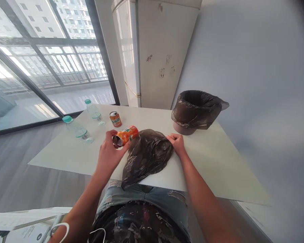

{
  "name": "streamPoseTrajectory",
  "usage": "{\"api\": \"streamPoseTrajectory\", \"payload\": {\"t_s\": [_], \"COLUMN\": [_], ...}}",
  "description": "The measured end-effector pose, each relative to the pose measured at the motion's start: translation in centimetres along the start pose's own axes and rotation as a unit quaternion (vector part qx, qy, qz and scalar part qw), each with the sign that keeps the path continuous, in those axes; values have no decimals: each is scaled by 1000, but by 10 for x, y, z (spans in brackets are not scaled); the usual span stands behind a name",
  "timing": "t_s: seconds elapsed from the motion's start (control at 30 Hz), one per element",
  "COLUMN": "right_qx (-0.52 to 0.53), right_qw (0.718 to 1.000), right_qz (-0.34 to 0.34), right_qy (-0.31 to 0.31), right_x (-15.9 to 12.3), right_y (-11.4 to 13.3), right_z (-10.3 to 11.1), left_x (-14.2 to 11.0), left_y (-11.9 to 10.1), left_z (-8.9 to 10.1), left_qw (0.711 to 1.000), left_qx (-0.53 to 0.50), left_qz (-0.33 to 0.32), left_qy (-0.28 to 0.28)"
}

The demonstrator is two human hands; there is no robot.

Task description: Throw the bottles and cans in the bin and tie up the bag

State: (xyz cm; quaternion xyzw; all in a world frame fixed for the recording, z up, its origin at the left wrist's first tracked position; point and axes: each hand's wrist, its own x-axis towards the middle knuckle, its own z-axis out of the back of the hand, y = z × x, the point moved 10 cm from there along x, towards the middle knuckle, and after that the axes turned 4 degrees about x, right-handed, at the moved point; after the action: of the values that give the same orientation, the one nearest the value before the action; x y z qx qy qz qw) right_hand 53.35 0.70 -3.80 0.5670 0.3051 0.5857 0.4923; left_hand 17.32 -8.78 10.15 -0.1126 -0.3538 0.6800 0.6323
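Note:
An orange soda can (128, 135), tilted on its side, is gripped between the thumb and fingers of my left hand (110, 148). It is held at the left edge of a black plastic bag (150, 153), which lies crumpled on the white table (202, 158) and hangs slightly over its front edge. My right hand (177, 142) is closed, pinching the bag's right side. Behind my left hand a second orange can (115, 119) stands upright on the table.
Two clear plastic bottles with green caps, a nearer one (78, 130) and a farther one (94, 112), stand at the table's left. A bin lined with a black bag (192, 109) is at the back right. Beyond the table rises a white refrigerator (164, 54); a wall borders the right.

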Motion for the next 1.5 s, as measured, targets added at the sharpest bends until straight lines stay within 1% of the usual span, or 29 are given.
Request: {"api": "streamPoseTrajectory", "payload": {"t_s": [0.1,0.17,0.23,0.3,0.37,0.47,0.53,0.6,0.63,0.67,0.7,0.77,0.8,0.83,0.9,0.93,0.97,1.0,1.07,1.1,1.13,1.17,1.2,1.23,1.3,1.33,1.43,1.47,1.5], "right_qx": [33,45,52,60,76,125,168,208,225,238,247,253,251,246,241,245,257,274,307,318,322,314,295,271,233,223,216,211,212], "right_qw": [999,999,998,998,997,992,984,972,964,955,944,918,902,882,825,809,812,834,897,917,929,937,944,950,951,947,916,909,908], "right_qz": [-4,-9,-13,-17,-22,-32,-42,-54,-59,-65,-71,-82,-88,-96,-121,-133,-140,-141,-122,-109,-100,-98,-101,-107,-112,-107,-97,-102,-110], "right_qy": [-25,-24,-15,-8,-4,7,38,93,129,166,207,295,340,391,497,518,504,458,293,213,153,121,107,115,168,206,323,345,343], "right_x": [0,0,1,1,0,-2,-3,-6,-8,-11,-15,-25,-32,-41,-64,-69,-67,-57,-26,-14,-5,0,2,3,-2,-8,-29,-34,-35], "right_y": [-4,-7,-10,-11,-11,-6,-1,6,9,13,17,24,27,29,30,29,25,20,6,0,-5,-8,-10,-9,-1,6,23,22,19], "right_z": [7,7,4,1,1,1,-3,-12,-18,-25,-32,-46,-53,-61,-74,-76,-75,-71,-49,-37,-28,-25,-26,-31,-47,-56,-77,-79,-77], "left_x": [18,28,37,42,47,52,52,48,44,40,35,25,17,10,-5,-9,-11,-11,-6,-4,-3,-3,-4,-6,-10,-13,-24,-27,-30], "left_y": [31,53,77,97,108,110,104,88,78,68,59,42,35,29,23,21,20,18,12,9,6,3,-1,-6,-16,-23,-44,-50,-55], "left_z": [13,17,16,9,4,2,8,19,21,16,3,-40,-63,-87,-128,-141,-147,-146,-130,-118,-107,-98,-90,-85,-79,-79,-77,-75,-73], "left_qw": [994,987,979,972,968,968,969,971,973,978,986,998,997,992,977,971,969,972,982,984,984,982,980,977,970,964,942,937,934], "left_qx": [110,156,184,200,214,221,221,208,190,160,123,54,36,33,39,40,32,14,-51,-89,-124,-151,-170,-185,-214,-233,-289,-295,-295], "left_qz": [18,38,83,119,130,117,107,80,61,37,11,-37,-55,-75,-100,-106,-107,-104,-93,-87,-83,-81,-82,-85,-94,-103,-139,-150,-162], "left_qy": [-8,-15,-8,16,25,20,-14,-88,-119,-127,-108,-6,42,94,184,212,220,210,157,126,99,80,68,62,64,72,103,113,121]}}
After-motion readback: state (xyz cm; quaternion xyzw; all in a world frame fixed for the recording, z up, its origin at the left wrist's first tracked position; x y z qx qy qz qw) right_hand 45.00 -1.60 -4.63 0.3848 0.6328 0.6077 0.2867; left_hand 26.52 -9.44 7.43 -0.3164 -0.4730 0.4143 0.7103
